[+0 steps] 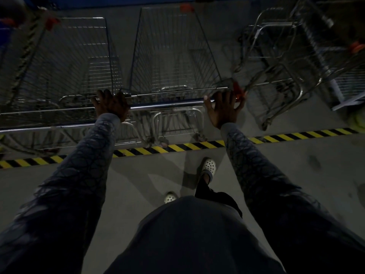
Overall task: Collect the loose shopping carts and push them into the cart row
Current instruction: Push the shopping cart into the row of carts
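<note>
A wire shopping cart [173, 56] stands straight ahead of me in dim light, its blue handle bar [167, 104] running across the middle of the view. My left hand [111, 103] is wrapped over the bar's left end. My right hand [225, 107] rests on its right end with the fingers spread over the bar. A second cart [65, 62] stands close on the left, side by side with the first. Its handle [39, 128] reaches out to the left edge. A third cart [286, 62] sits at an angle on the right, apart from the others.
A yellow-and-black hazard stripe [177, 148] crosses the grey concrete floor just under the cart wheels. My feet in white perforated clogs [209, 166] stand behind it. A blue wall edge [98, 1] runs along the top. A further cart's basket [351, 84] shows at far right.
</note>
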Demonstrator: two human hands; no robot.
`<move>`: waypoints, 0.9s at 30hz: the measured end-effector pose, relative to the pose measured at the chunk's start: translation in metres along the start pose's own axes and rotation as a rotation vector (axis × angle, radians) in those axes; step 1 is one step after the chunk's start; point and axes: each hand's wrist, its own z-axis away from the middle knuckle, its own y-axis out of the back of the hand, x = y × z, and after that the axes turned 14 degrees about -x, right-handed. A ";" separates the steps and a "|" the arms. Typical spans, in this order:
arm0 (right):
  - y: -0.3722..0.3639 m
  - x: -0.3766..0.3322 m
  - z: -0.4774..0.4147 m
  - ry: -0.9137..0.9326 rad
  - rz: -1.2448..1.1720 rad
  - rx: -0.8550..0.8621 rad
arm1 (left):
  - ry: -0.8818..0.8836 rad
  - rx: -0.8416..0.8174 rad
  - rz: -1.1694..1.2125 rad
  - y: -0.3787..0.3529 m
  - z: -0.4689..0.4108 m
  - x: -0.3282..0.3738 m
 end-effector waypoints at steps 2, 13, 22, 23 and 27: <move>0.001 0.000 0.002 0.012 -0.010 0.009 | -0.002 -0.012 -0.002 0.001 -0.002 0.000; -0.003 -0.001 0.004 0.010 -0.011 0.047 | 0.002 -0.030 -0.005 -0.003 -0.009 -0.004; -0.006 0.001 0.004 0.002 -0.038 -0.025 | -0.001 -0.036 -0.011 -0.003 -0.009 -0.002; -0.006 0.002 0.003 0.011 -0.054 -0.018 | 0.001 -0.046 -0.017 -0.001 -0.009 -0.001; -0.004 0.008 0.001 0.078 -0.073 0.091 | 0.016 -0.047 -0.022 0.007 -0.007 0.007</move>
